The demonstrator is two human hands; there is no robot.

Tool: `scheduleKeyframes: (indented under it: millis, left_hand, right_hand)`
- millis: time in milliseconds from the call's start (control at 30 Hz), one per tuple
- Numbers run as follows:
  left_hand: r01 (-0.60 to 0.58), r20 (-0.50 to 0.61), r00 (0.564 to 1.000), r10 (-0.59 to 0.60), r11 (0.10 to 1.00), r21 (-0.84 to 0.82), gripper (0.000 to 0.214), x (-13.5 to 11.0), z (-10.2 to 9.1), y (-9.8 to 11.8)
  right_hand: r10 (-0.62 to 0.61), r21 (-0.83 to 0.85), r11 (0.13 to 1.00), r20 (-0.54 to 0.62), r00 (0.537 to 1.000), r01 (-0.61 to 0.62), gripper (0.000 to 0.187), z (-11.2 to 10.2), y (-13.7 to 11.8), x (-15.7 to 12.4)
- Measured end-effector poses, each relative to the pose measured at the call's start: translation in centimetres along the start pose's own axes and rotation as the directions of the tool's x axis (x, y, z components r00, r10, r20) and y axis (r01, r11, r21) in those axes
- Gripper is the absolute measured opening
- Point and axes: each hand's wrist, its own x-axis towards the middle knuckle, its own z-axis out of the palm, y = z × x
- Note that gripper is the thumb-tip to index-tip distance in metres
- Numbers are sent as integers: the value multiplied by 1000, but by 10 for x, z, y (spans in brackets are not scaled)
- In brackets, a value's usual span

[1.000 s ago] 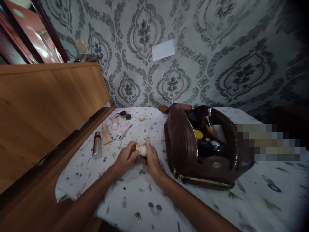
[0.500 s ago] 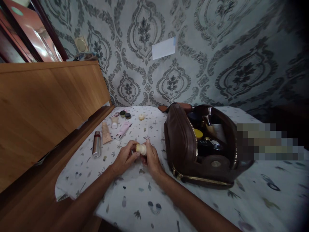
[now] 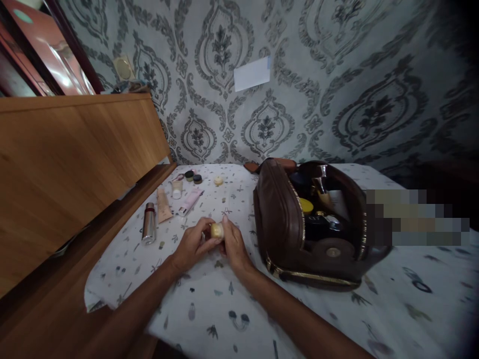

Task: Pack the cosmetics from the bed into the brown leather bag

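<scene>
Both my hands meet over the patterned white cloth (image 3: 262, 309) and hold a small cream jar (image 3: 217, 230) between them. My left hand (image 3: 194, 244) pinches its left end, where the lid seems to be. My right hand (image 3: 234, 244) wraps the body from the right. An open brown leather toiletry bag (image 3: 284, 224) with a gold zip lies just right of my hands, full of bottles and jars.
A metal tube (image 3: 148, 223), a beige tube (image 3: 163, 205), a pink tube (image 3: 190, 201), a white tube (image 3: 177, 188), two dark little pots (image 3: 193, 176) and a small cream lid (image 3: 218, 180) lie at the far left. A wooden headboard (image 3: 75, 154) flanks the left; patterned wallpaper stands behind.
The jar has turned a little between my fingers and sits slightly lower and to the left. Both hands stay in the same place.
</scene>
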Motion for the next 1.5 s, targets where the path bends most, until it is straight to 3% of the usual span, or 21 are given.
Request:
scheduleKeyframes:
  millis: [1167,1500]
  left_hand:
    - [-129,-20,991,133,984,119,31,-2,-2,3]
    - [-82,-11,996,84,988,127,32,-1,-1,2]
  right_hand:
    - [-10,-5,1000,-15,1000,10,53,0,1,0]
    - [8,-8,1000,-13,1000,-8,56,1,0,0]
